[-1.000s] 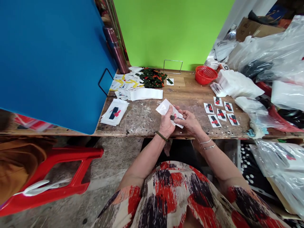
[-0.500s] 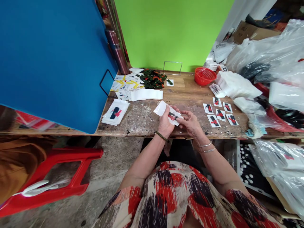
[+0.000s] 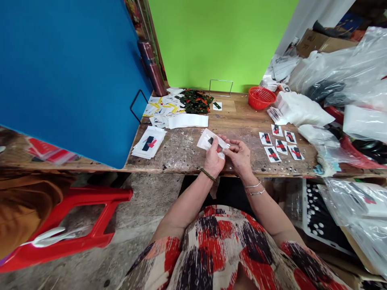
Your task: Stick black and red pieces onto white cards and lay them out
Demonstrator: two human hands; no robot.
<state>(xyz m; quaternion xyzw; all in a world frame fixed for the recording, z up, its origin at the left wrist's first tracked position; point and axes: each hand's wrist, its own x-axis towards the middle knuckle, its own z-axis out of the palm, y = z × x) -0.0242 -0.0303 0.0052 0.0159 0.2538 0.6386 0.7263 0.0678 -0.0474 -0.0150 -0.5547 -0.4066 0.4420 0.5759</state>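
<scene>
My left hand (image 3: 215,158) is closed on a small translucent plastic bag (image 3: 203,137), thumb on top, just above the table's front edge. A white card with black and red pieces shows inside the bag, partly under my thumb. At the bag's right end, the fingers of my right hand (image 3: 240,156) pinch its edge; what exactly lies between the fingertips is hidden. Left of my hands lies a stack of filled bags (image 3: 148,143), a black and red piece showing on top. Several white cards with black and red pieces (image 3: 281,146) lie spread out to the right.
Behind my hands are a white strip-like stack (image 3: 188,121), a pile of dark green and orange pieces (image 3: 195,100) and yellow-and-white cards (image 3: 163,106). A red basket (image 3: 261,99) stands at the back right. Plastic bags (image 3: 356,68) crowd the right; a blue panel (image 3: 66,80) stands left.
The card has slid leftward, deeper into the bag, and its black piece now shows left of my thumb. My right hand has moved slightly left. The view has shifted a little.
</scene>
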